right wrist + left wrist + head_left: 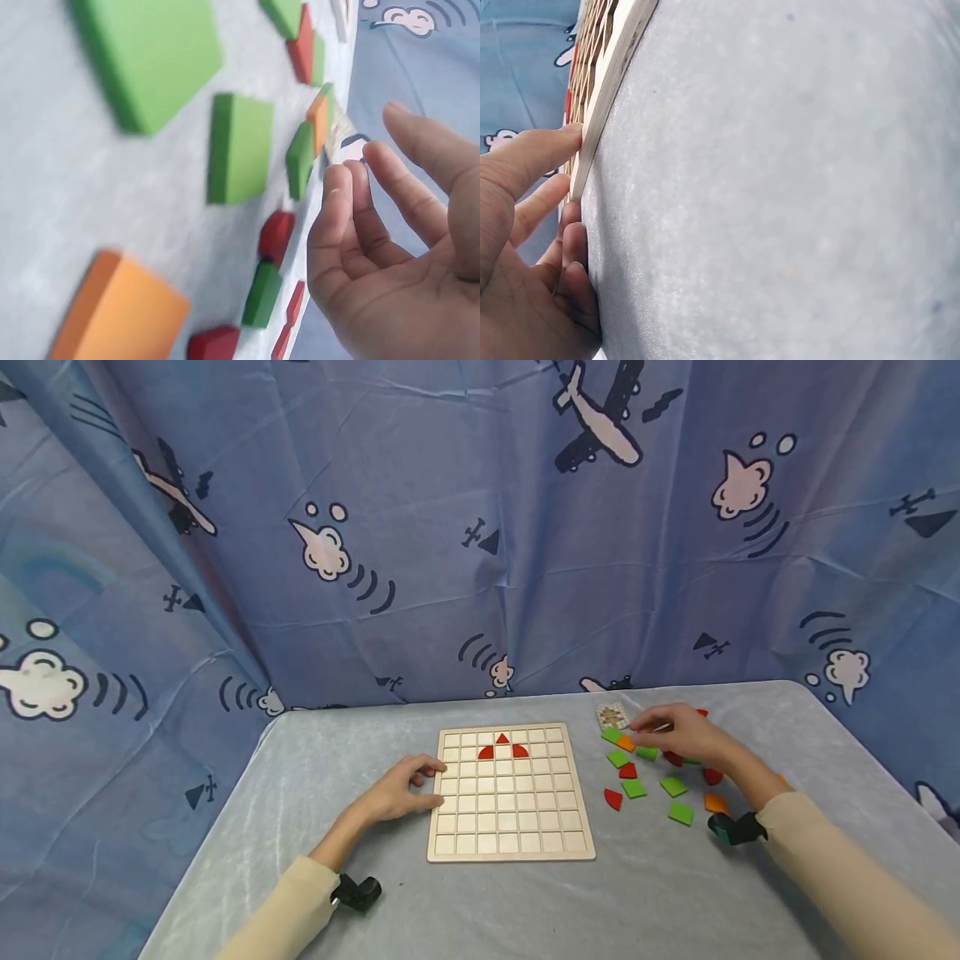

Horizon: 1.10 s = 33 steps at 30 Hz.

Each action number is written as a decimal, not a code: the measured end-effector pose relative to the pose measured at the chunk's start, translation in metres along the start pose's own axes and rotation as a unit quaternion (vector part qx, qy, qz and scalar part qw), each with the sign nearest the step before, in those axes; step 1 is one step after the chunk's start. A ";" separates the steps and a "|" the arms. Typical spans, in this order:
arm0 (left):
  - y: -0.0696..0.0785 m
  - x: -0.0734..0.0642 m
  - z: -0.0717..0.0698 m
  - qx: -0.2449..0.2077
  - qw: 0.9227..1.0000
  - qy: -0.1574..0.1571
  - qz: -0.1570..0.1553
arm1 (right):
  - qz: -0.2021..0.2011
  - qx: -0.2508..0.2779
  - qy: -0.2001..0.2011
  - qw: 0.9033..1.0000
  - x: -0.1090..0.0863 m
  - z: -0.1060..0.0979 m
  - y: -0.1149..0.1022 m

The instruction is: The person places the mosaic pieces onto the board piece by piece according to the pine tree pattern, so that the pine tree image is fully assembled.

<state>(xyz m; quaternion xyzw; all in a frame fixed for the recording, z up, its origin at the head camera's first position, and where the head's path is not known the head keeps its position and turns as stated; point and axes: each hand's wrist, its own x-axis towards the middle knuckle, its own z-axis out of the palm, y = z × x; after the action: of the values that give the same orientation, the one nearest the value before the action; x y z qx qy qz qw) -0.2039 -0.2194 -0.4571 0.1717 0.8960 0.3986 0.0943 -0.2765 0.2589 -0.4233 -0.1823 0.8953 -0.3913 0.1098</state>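
Note:
A square wooden grid board (pixel 507 802) lies on the table, carrying a red triangle (pixel 502 739) and two red quarter-circle pieces (pixel 520 750) near its far side. My left hand (pixel 401 789) touches the board's left edge with its fingertips; in the left wrist view the thumb (pixel 544 154) rests against the rim. My right hand (pixel 686 735) hovers over loose pieces to the right of the board, palm showing and nothing in its fingers (pixel 341 214). Below it lie green squares (pixel 647 753), an orange piece (pixel 626 743) and red pieces (pixel 627 771).
A small printed card (pixel 612 717) lies beyond the loose pieces near the table's far edge. More green tiles (pixel 681 812) and an orange tile (pixel 716 802) are spread nearer my right forearm. A blue patterned curtain (pixel 420 568) hangs behind the grey-covered table (pixel 510 910).

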 end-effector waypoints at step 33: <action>0.002 0.000 0.001 0.001 1.000 0.002 -0.010 | -0.018 -0.016 -0.003 1.000 0.002 0.000 0.023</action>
<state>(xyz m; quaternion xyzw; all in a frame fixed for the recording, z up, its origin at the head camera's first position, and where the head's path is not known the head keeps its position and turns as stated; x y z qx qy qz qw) -0.2032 -0.2174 -0.4561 0.1622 0.8984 0.3966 0.0963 -0.2835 0.2729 -0.4405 -0.2013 0.8979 -0.3779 0.1023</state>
